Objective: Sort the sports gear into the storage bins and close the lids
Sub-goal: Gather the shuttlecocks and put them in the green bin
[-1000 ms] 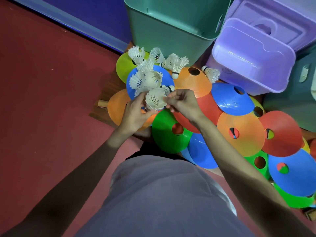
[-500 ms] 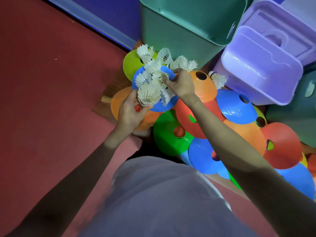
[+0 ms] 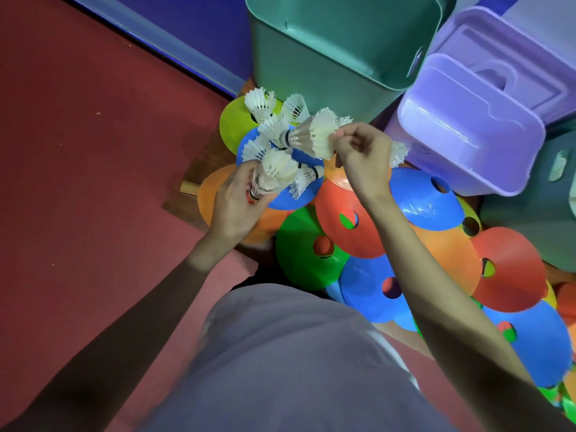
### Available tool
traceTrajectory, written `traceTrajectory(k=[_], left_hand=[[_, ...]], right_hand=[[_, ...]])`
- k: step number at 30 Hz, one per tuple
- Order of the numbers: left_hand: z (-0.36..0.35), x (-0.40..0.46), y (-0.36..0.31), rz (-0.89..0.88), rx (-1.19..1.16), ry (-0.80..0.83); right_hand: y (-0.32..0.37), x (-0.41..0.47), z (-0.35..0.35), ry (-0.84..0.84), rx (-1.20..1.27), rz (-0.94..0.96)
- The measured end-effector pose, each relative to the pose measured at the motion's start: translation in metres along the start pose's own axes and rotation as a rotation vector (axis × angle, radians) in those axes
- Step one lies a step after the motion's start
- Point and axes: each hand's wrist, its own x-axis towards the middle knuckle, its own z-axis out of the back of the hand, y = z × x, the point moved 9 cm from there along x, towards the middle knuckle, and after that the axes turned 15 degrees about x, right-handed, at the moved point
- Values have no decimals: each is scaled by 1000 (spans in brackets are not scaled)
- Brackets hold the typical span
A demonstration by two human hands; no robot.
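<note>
My left hand (image 3: 233,207) grips a nested stack of white shuttlecocks (image 3: 274,174) by its base, over a blue disc cone (image 3: 286,198). My right hand (image 3: 361,154) pinches the feathers of another shuttlecock (image 3: 311,135) and holds it lifted, cork pointing left. Several more shuttlecocks (image 3: 260,102) lie loose on the yellow-green cone (image 3: 233,126) and the blue one. One shuttlecock (image 3: 399,152) pokes out behind my right hand. A green bin (image 3: 318,73) stands open just beyond, with a purple bin (image 3: 467,132) to its right.
Many flat disc cones in red, orange, blue and green (image 3: 436,244) overlap on the floor to the right. A purple lid (image 3: 511,63) sits behind the purple bin. A grey-green bin (image 3: 536,219) stands at far right. Red carpet (image 3: 93,151) spreads on the left.
My right hand has picked a shuttlecock from the pile and lifted it up and to the right. My left hand keeps its hold on the stack.
</note>
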Motion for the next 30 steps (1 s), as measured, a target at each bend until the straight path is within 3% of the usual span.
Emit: traceTrajectory(k=[10, 16, 20, 22, 27, 30], left_hand=[[-15, 11, -14, 1, -14, 69], [-13, 7, -9, 68, -138, 66], [-1, 4, -2, 99, -213, -15], [3, 2, 3, 102, -214, -40], [7, -2, 10, 107, -183, -66], [9, -4, 11, 93, -158, -78]], right_hand=[[-22, -7, -15, 156, -253, -106], [-24, -9, -32, 242, -159, -122], [-30, -4, -23, 162, -89, -121], [-47, 0, -19, 138, -217, -142], [-91, -12, -34, 339, -739, -211], [-99, -15, -43, 377, -901, -174]])
